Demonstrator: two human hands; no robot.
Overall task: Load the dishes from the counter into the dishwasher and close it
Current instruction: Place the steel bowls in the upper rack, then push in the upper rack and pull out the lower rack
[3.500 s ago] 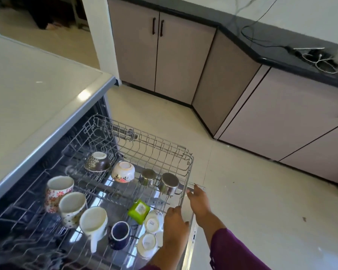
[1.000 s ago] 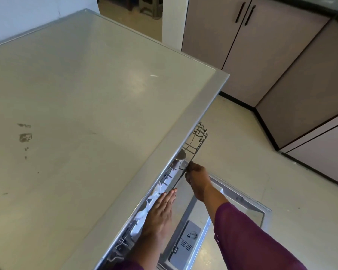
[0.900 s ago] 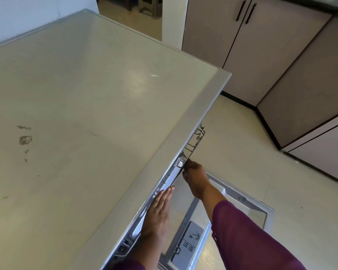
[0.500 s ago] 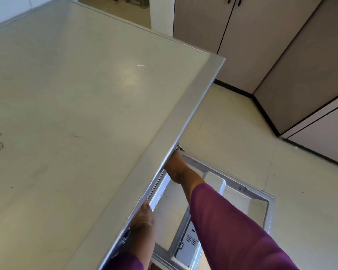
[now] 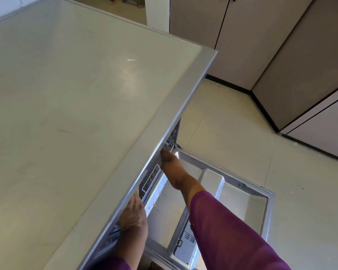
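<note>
Your left hand (image 5: 134, 213) and right hand (image 5: 172, 168) reach under the counter (image 5: 86, 114) edge, fingers hidden, grip undeterminable; loaded rack, pulled out seconds ago, now sits inside; dishwasher door (image 5: 242, 193) remains down, closing outstanding

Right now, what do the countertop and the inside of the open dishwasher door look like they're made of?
Countertop: pale beige, smooth, semi-gloss, probably laminate or polished stone, judging by the soft glare; its edge strip looks like brushed metal. Dishwasher door inner panel: likely stainless steel, silvery with pressed ridges and dull reflections.
</note>
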